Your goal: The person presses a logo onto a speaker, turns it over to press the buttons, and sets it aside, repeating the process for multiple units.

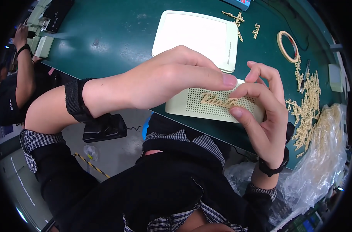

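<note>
A pale cream housing [179, 105] with a perforated front is tilted up at the table's near edge. My left hand [176, 75] grips its far edge, thumb along the top and the other fingers hidden behind. Across the holes lies a gold script-lettering badge [214, 99]. The thumb and forefinger of my right hand [266, 100] close round the right end of this badge, while the rest of that hand curls by the housing's right end. Whether the badge is stuck down or loose I cannot tell.
Beyond my hands lies a flat white panel [195, 36] with a cream frame. Loose gold badges [307, 110] pile at the right, beside a tape roll [287, 46], tweezers [305, 75] and a clear plastic bag [318, 154]. Another person's arm [24, 73] shows at far left.
</note>
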Demonstrator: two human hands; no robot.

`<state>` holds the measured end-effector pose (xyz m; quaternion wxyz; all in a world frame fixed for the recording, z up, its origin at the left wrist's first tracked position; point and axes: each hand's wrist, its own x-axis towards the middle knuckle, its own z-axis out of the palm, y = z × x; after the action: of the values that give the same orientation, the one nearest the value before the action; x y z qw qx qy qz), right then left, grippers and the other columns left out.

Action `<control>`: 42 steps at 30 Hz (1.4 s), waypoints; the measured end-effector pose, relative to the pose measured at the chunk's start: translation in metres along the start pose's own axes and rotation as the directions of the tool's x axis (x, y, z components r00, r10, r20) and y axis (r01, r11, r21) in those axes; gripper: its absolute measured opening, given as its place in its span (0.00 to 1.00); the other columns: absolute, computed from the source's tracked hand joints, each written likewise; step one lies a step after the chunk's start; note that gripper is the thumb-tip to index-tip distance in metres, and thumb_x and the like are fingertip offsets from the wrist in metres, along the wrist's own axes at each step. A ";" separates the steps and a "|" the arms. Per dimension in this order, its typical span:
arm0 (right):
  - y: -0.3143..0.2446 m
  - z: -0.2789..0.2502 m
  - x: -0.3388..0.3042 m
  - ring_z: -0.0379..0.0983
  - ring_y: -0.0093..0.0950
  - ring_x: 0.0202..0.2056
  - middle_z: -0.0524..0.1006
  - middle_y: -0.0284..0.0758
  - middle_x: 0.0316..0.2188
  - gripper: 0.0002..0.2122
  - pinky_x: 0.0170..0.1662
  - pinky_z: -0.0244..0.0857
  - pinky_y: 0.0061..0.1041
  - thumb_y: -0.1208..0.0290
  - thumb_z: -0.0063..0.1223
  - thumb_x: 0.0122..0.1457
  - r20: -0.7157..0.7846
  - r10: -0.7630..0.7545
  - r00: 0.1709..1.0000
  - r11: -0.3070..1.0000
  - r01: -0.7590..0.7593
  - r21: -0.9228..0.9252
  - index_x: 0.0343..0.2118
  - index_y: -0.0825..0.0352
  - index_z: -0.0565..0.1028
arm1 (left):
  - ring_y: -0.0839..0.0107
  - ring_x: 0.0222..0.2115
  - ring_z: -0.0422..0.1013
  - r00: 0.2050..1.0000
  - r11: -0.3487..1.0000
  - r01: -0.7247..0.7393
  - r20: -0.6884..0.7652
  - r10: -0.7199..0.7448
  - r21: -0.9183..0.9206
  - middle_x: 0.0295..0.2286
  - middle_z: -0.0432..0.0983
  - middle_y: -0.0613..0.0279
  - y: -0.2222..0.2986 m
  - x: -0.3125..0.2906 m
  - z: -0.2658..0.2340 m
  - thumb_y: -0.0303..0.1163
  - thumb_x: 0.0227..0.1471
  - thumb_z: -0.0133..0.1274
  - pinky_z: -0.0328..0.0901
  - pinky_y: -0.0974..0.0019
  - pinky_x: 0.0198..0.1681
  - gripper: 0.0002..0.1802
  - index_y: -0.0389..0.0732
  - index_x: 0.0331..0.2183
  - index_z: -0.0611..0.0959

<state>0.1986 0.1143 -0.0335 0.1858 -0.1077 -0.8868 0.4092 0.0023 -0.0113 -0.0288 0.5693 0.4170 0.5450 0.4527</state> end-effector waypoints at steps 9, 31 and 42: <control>-0.002 0.006 0.001 0.69 0.38 0.49 0.70 0.37 0.39 0.10 0.49 0.66 0.34 0.77 0.64 0.46 -0.093 -0.139 0.986 0.987 0.130 -0.089 0.34 0.68 0.80 | 0.66 0.48 0.70 0.992 0.992 0.096 0.073 -0.101 0.079 0.46 0.75 0.51 0.008 -0.002 -0.004 0.43 0.54 0.49 0.62 0.67 0.52 0.28 0.33 0.51 0.77; 0.007 0.013 -0.003 0.72 0.39 0.46 0.69 0.33 0.30 0.11 0.48 0.67 0.35 0.78 0.66 0.44 -0.164 -0.236 0.958 0.970 0.223 -0.092 0.33 0.68 0.82 | 0.77 0.30 0.71 0.998 0.997 -0.001 -0.066 0.005 0.071 0.27 0.78 0.61 0.001 0.003 0.006 0.44 0.49 0.59 0.63 0.72 0.34 0.20 0.34 0.32 0.85; 0.012 0.000 -0.009 0.66 0.33 0.53 0.72 0.40 0.46 0.24 0.54 0.64 0.36 0.70 0.67 0.47 -0.227 0.323 0.919 0.733 -0.091 0.674 0.49 0.68 0.76 | 0.78 0.37 0.73 0.990 0.949 0.137 -0.012 -0.139 0.284 0.35 0.78 0.64 0.007 0.009 0.009 0.34 0.50 0.63 0.66 0.74 0.42 0.18 0.36 0.42 0.80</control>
<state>0.2070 0.1187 -0.0448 0.3091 -0.2027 -0.6269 0.6858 0.0112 -0.0006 -0.0236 0.5361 0.4570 0.6299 0.3272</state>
